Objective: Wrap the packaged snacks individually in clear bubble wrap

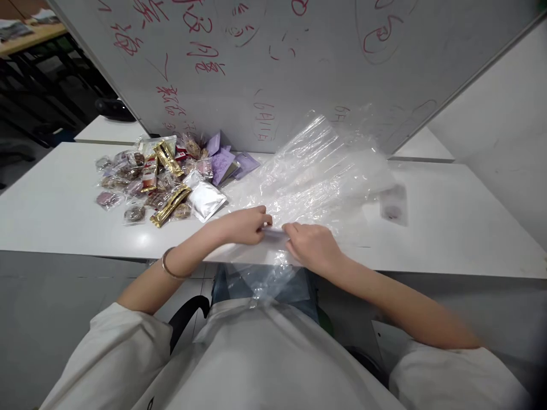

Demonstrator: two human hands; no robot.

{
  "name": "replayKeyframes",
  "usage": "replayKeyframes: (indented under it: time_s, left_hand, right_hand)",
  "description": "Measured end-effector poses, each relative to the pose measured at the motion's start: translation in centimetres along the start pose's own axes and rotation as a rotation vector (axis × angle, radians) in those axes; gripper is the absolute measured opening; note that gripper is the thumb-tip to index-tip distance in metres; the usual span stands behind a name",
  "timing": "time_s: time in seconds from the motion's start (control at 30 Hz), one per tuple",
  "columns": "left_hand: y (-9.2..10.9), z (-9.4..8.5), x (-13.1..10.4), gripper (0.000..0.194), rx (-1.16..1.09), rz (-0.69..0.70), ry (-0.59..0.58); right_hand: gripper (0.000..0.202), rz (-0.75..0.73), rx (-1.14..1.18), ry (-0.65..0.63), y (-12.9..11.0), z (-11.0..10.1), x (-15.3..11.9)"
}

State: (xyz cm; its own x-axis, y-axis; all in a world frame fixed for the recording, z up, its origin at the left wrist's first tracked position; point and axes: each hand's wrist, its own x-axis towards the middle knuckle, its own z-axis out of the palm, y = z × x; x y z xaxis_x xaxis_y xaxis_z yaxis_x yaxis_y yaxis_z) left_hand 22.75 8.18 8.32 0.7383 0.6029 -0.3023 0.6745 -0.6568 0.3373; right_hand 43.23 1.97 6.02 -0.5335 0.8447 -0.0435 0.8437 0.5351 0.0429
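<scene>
My left hand (250, 225) and my right hand (315, 246) are closed near the table's front edge, a short gap apart. Between them they pinch a clear plastic bag (276, 253), whose lower part hangs over the edge against my clothes. Just beyond my hands lies a wide spread of crinkled clear plastic bags (316, 176); glare hides where one ends and another begins. To the left, a heap of small wrapped snacks (137, 176) includes gold stick packets (171, 206), a silver sachet (207, 200) and purple packets (223, 165).
The white table (453, 228) runs across the view. At its back stands a whiteboard (316, 74) with red writing. A small clear packet (393, 205) lies to the right of the plastic. A black object (114, 109) rests on another surface at back left.
</scene>
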Motion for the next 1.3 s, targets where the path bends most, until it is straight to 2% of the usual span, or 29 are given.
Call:
replayKeyframes:
  time_s: [0.1,0.17,0.2,0.27,0.33,0.37,0.4,0.47,0.57,0.63,0.73,0.8,0.87,0.93,1.03,1.13,1.3]
  left_hand:
    - [-1.9,-2.2,2.4,0.039,0.002,-0.110,-0.038]
    - [-3.0,-2.2,3.8,0.047,0.029,-0.172,-0.014]
    - [-3.4,-1.7,4.2,0.047,0.063,-0.183,0.036]
    - [-3.5,0.2,4.2,0.043,0.171,-0.182,0.231]
    - [-2.8,2.8,2.8,0.041,0.294,-0.145,0.483]
    - [-2.1,4.4,1.6,0.040,0.326,-0.100,0.555]
    - [-1.2,6.0,0.4,0.037,0.334,-0.032,0.572]
    - [0.7,9.1,-2.2,0.036,0.323,0.071,0.528]
    - [3.0,12.8,-4.7,0.040,0.329,0.001,0.521]
    - [3.4,14.0,-5.0,0.049,0.325,-0.058,0.510]
    - [2.2,14.2,-4.3,0.058,0.302,-0.061,0.467]
    - [1.1,13.6,-3.6,0.056,0.291,-0.033,0.464]
    - [0.4,13.2,-3.4,0.045,0.283,0.012,0.489]
    - [0.3,13.2,-3.4,0.036,0.265,0.055,0.524]
    - [0.6,13.6,-3.6,0.044,0.223,0.073,0.531]
    - [0.2,13.2,-3.0,0.059,0.197,0.027,0.485]
    - [-1.6,10.6,0.3,0.055,0.152,0.008,0.416]
  right_hand:
    - [0.030,0.097,0.029,-0.138,2.1,-1.8,3.2]
    - [0.031,0.081,0.067,-0.201,3.6,-1.6,5.4]
    - [0.030,0.077,0.081,-0.219,4.3,-1.1,6.3]
    - [0.030,0.095,0.092,-0.221,5.1,0.3,7.3]
    - [0.033,0.126,0.082,-0.190,5.2,1.8,7.4]
    - [0.035,0.142,0.076,-0.175,5.2,2.5,7.1]
    - [0.038,0.156,0.065,-0.148,5.0,3.0,6.7]
    - [0.044,0.154,0.020,-0.031,4.4,3.8,5.7]
    - [0.045,0.043,-0.025,0.194,3.2,4.3,4.2]
    - [0.043,-0.079,0.012,0.229,2.2,4.4,3.3]
    - [0.050,-0.145,0.032,0.187,1.0,4.8,2.9]
    - [0.050,-0.086,-0.021,0.191,0.8,5.2,3.2]
    - [0.052,-0.018,-0.077,0.222,1.1,5.8,3.8]
    - [0.053,0.022,-0.111,0.260,1.5,6.3,4.4]
    - [0.052,0.016,-0.121,0.274,2.1,6.8,4.8]
    - [0.051,-0.007,-0.106,0.237,2.6,6.3,4.8]
    - [0.052,-0.050,-0.103,0.181,4.0,3.9,4.6]
